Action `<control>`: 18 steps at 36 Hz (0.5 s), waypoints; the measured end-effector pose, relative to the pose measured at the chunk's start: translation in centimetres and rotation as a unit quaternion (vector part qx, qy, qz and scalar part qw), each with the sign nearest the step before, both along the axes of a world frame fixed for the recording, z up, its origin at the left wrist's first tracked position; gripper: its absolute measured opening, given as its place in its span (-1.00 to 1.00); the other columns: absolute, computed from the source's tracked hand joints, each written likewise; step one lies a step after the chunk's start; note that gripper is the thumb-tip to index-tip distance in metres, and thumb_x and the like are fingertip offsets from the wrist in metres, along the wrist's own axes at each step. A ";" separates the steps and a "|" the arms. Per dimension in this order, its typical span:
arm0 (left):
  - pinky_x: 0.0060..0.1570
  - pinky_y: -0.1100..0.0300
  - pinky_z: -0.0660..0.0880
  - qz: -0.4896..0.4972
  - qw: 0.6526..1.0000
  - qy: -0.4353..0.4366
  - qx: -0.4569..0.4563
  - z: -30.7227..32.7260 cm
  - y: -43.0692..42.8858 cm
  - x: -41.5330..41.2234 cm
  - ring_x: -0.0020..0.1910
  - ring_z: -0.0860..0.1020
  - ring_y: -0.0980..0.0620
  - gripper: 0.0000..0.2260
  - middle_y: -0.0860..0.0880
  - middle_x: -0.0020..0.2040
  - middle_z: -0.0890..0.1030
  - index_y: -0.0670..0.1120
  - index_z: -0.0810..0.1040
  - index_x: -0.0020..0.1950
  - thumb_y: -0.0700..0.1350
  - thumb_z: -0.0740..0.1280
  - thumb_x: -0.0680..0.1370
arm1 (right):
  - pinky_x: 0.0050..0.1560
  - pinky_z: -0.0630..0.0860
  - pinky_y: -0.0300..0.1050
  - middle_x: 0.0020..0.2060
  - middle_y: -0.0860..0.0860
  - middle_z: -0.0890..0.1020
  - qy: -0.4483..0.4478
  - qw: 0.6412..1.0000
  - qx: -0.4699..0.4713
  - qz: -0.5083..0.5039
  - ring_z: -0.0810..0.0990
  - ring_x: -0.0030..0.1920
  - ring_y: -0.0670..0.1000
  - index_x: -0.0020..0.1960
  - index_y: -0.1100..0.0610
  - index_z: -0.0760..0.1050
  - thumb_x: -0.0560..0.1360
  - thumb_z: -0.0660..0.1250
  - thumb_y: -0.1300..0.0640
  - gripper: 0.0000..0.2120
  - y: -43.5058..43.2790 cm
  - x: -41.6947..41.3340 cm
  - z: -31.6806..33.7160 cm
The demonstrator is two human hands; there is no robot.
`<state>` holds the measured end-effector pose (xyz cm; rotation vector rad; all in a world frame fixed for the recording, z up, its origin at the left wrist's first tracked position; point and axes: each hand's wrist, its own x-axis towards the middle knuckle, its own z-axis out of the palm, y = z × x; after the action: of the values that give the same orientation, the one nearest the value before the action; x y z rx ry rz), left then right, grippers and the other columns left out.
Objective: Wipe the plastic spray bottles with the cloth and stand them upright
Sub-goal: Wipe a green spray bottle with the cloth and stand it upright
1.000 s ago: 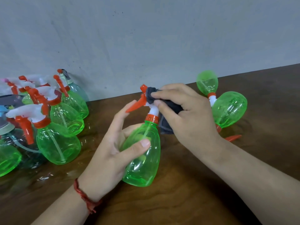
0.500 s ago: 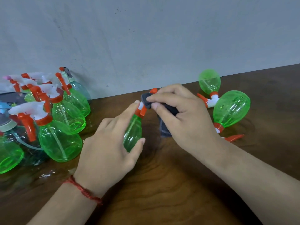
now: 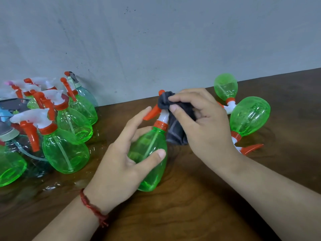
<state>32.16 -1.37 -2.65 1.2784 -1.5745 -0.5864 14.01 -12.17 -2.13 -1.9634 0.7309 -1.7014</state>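
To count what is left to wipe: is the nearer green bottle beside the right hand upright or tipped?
Tipped: the green bottle lies on its side on the table, its orange trigger against the wood.

Left of the held green spray bottle (image 3: 149, 153), a crowd of upright spray bottles (image 3: 66, 150) blocked passage; right of it two toppled bottles (image 3: 250, 115) lay (orange triggers jutting outward). Behind it stood the wall (image 3: 156, 49); before it, wooden tabletop (image 3: 173, 220) lay open.

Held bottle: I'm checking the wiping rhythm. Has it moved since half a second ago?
Yes. The held bottle has turned in the left hand: its trigger now points left, toward the standing bottles.
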 end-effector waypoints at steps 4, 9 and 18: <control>0.19 0.07 0.65 -0.068 0.994 0.090 0.001 -0.1 -0.4 0.2 0.29 0.67 -0.10 -0.26 -0.08 0.33 0.68 0.19 0.34 0.64 -0.26 0.52 0.57 | 0.27 0.61 0.05 0.07 -0.13 0.69 -0.023 0.996 0.073 0.045 0.69 0.18 0.00 0.17 0.07 0.71 0.60 0.47 0.26 -0.82 -0.7 -0.2 0.0; 0.05 0.02 0.67 -0.082 0.981 0.177 0.000 0.2 -0.8 1.2 0.18 0.71 -0.22 -0.29 -0.21 0.32 0.68 0.14 0.34 0.65 -0.27 0.42 0.54 | 0.12 0.63 -0.21 -0.02 -0.11 0.78 -0.011 0.978 0.175 0.111 0.75 0.03 -0.12 0.13 0.08 0.73 0.60 0.47 0.28 -0.83 -0.7 -0.2 0.0; 0.08 -0.13 0.68 -0.123 0.979 0.157 0.051 0.0 -0.9 1.2 0.16 0.68 -0.27 -0.25 -0.24 0.33 0.66 0.14 0.31 0.67 -0.30 0.41 0.54 | 0.24 0.61 -0.18 0.14 -0.05 0.76 -0.097 0.960 0.189 0.180 0.72 0.20 -0.08 0.25 0.09 0.68 0.66 0.38 0.28 -0.77 -0.4 -0.4 1.1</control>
<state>33.33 -2.23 -2.65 1.0102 -1.4582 -0.9868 13.58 -12.55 -1.07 -1.5312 0.5387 -1.3894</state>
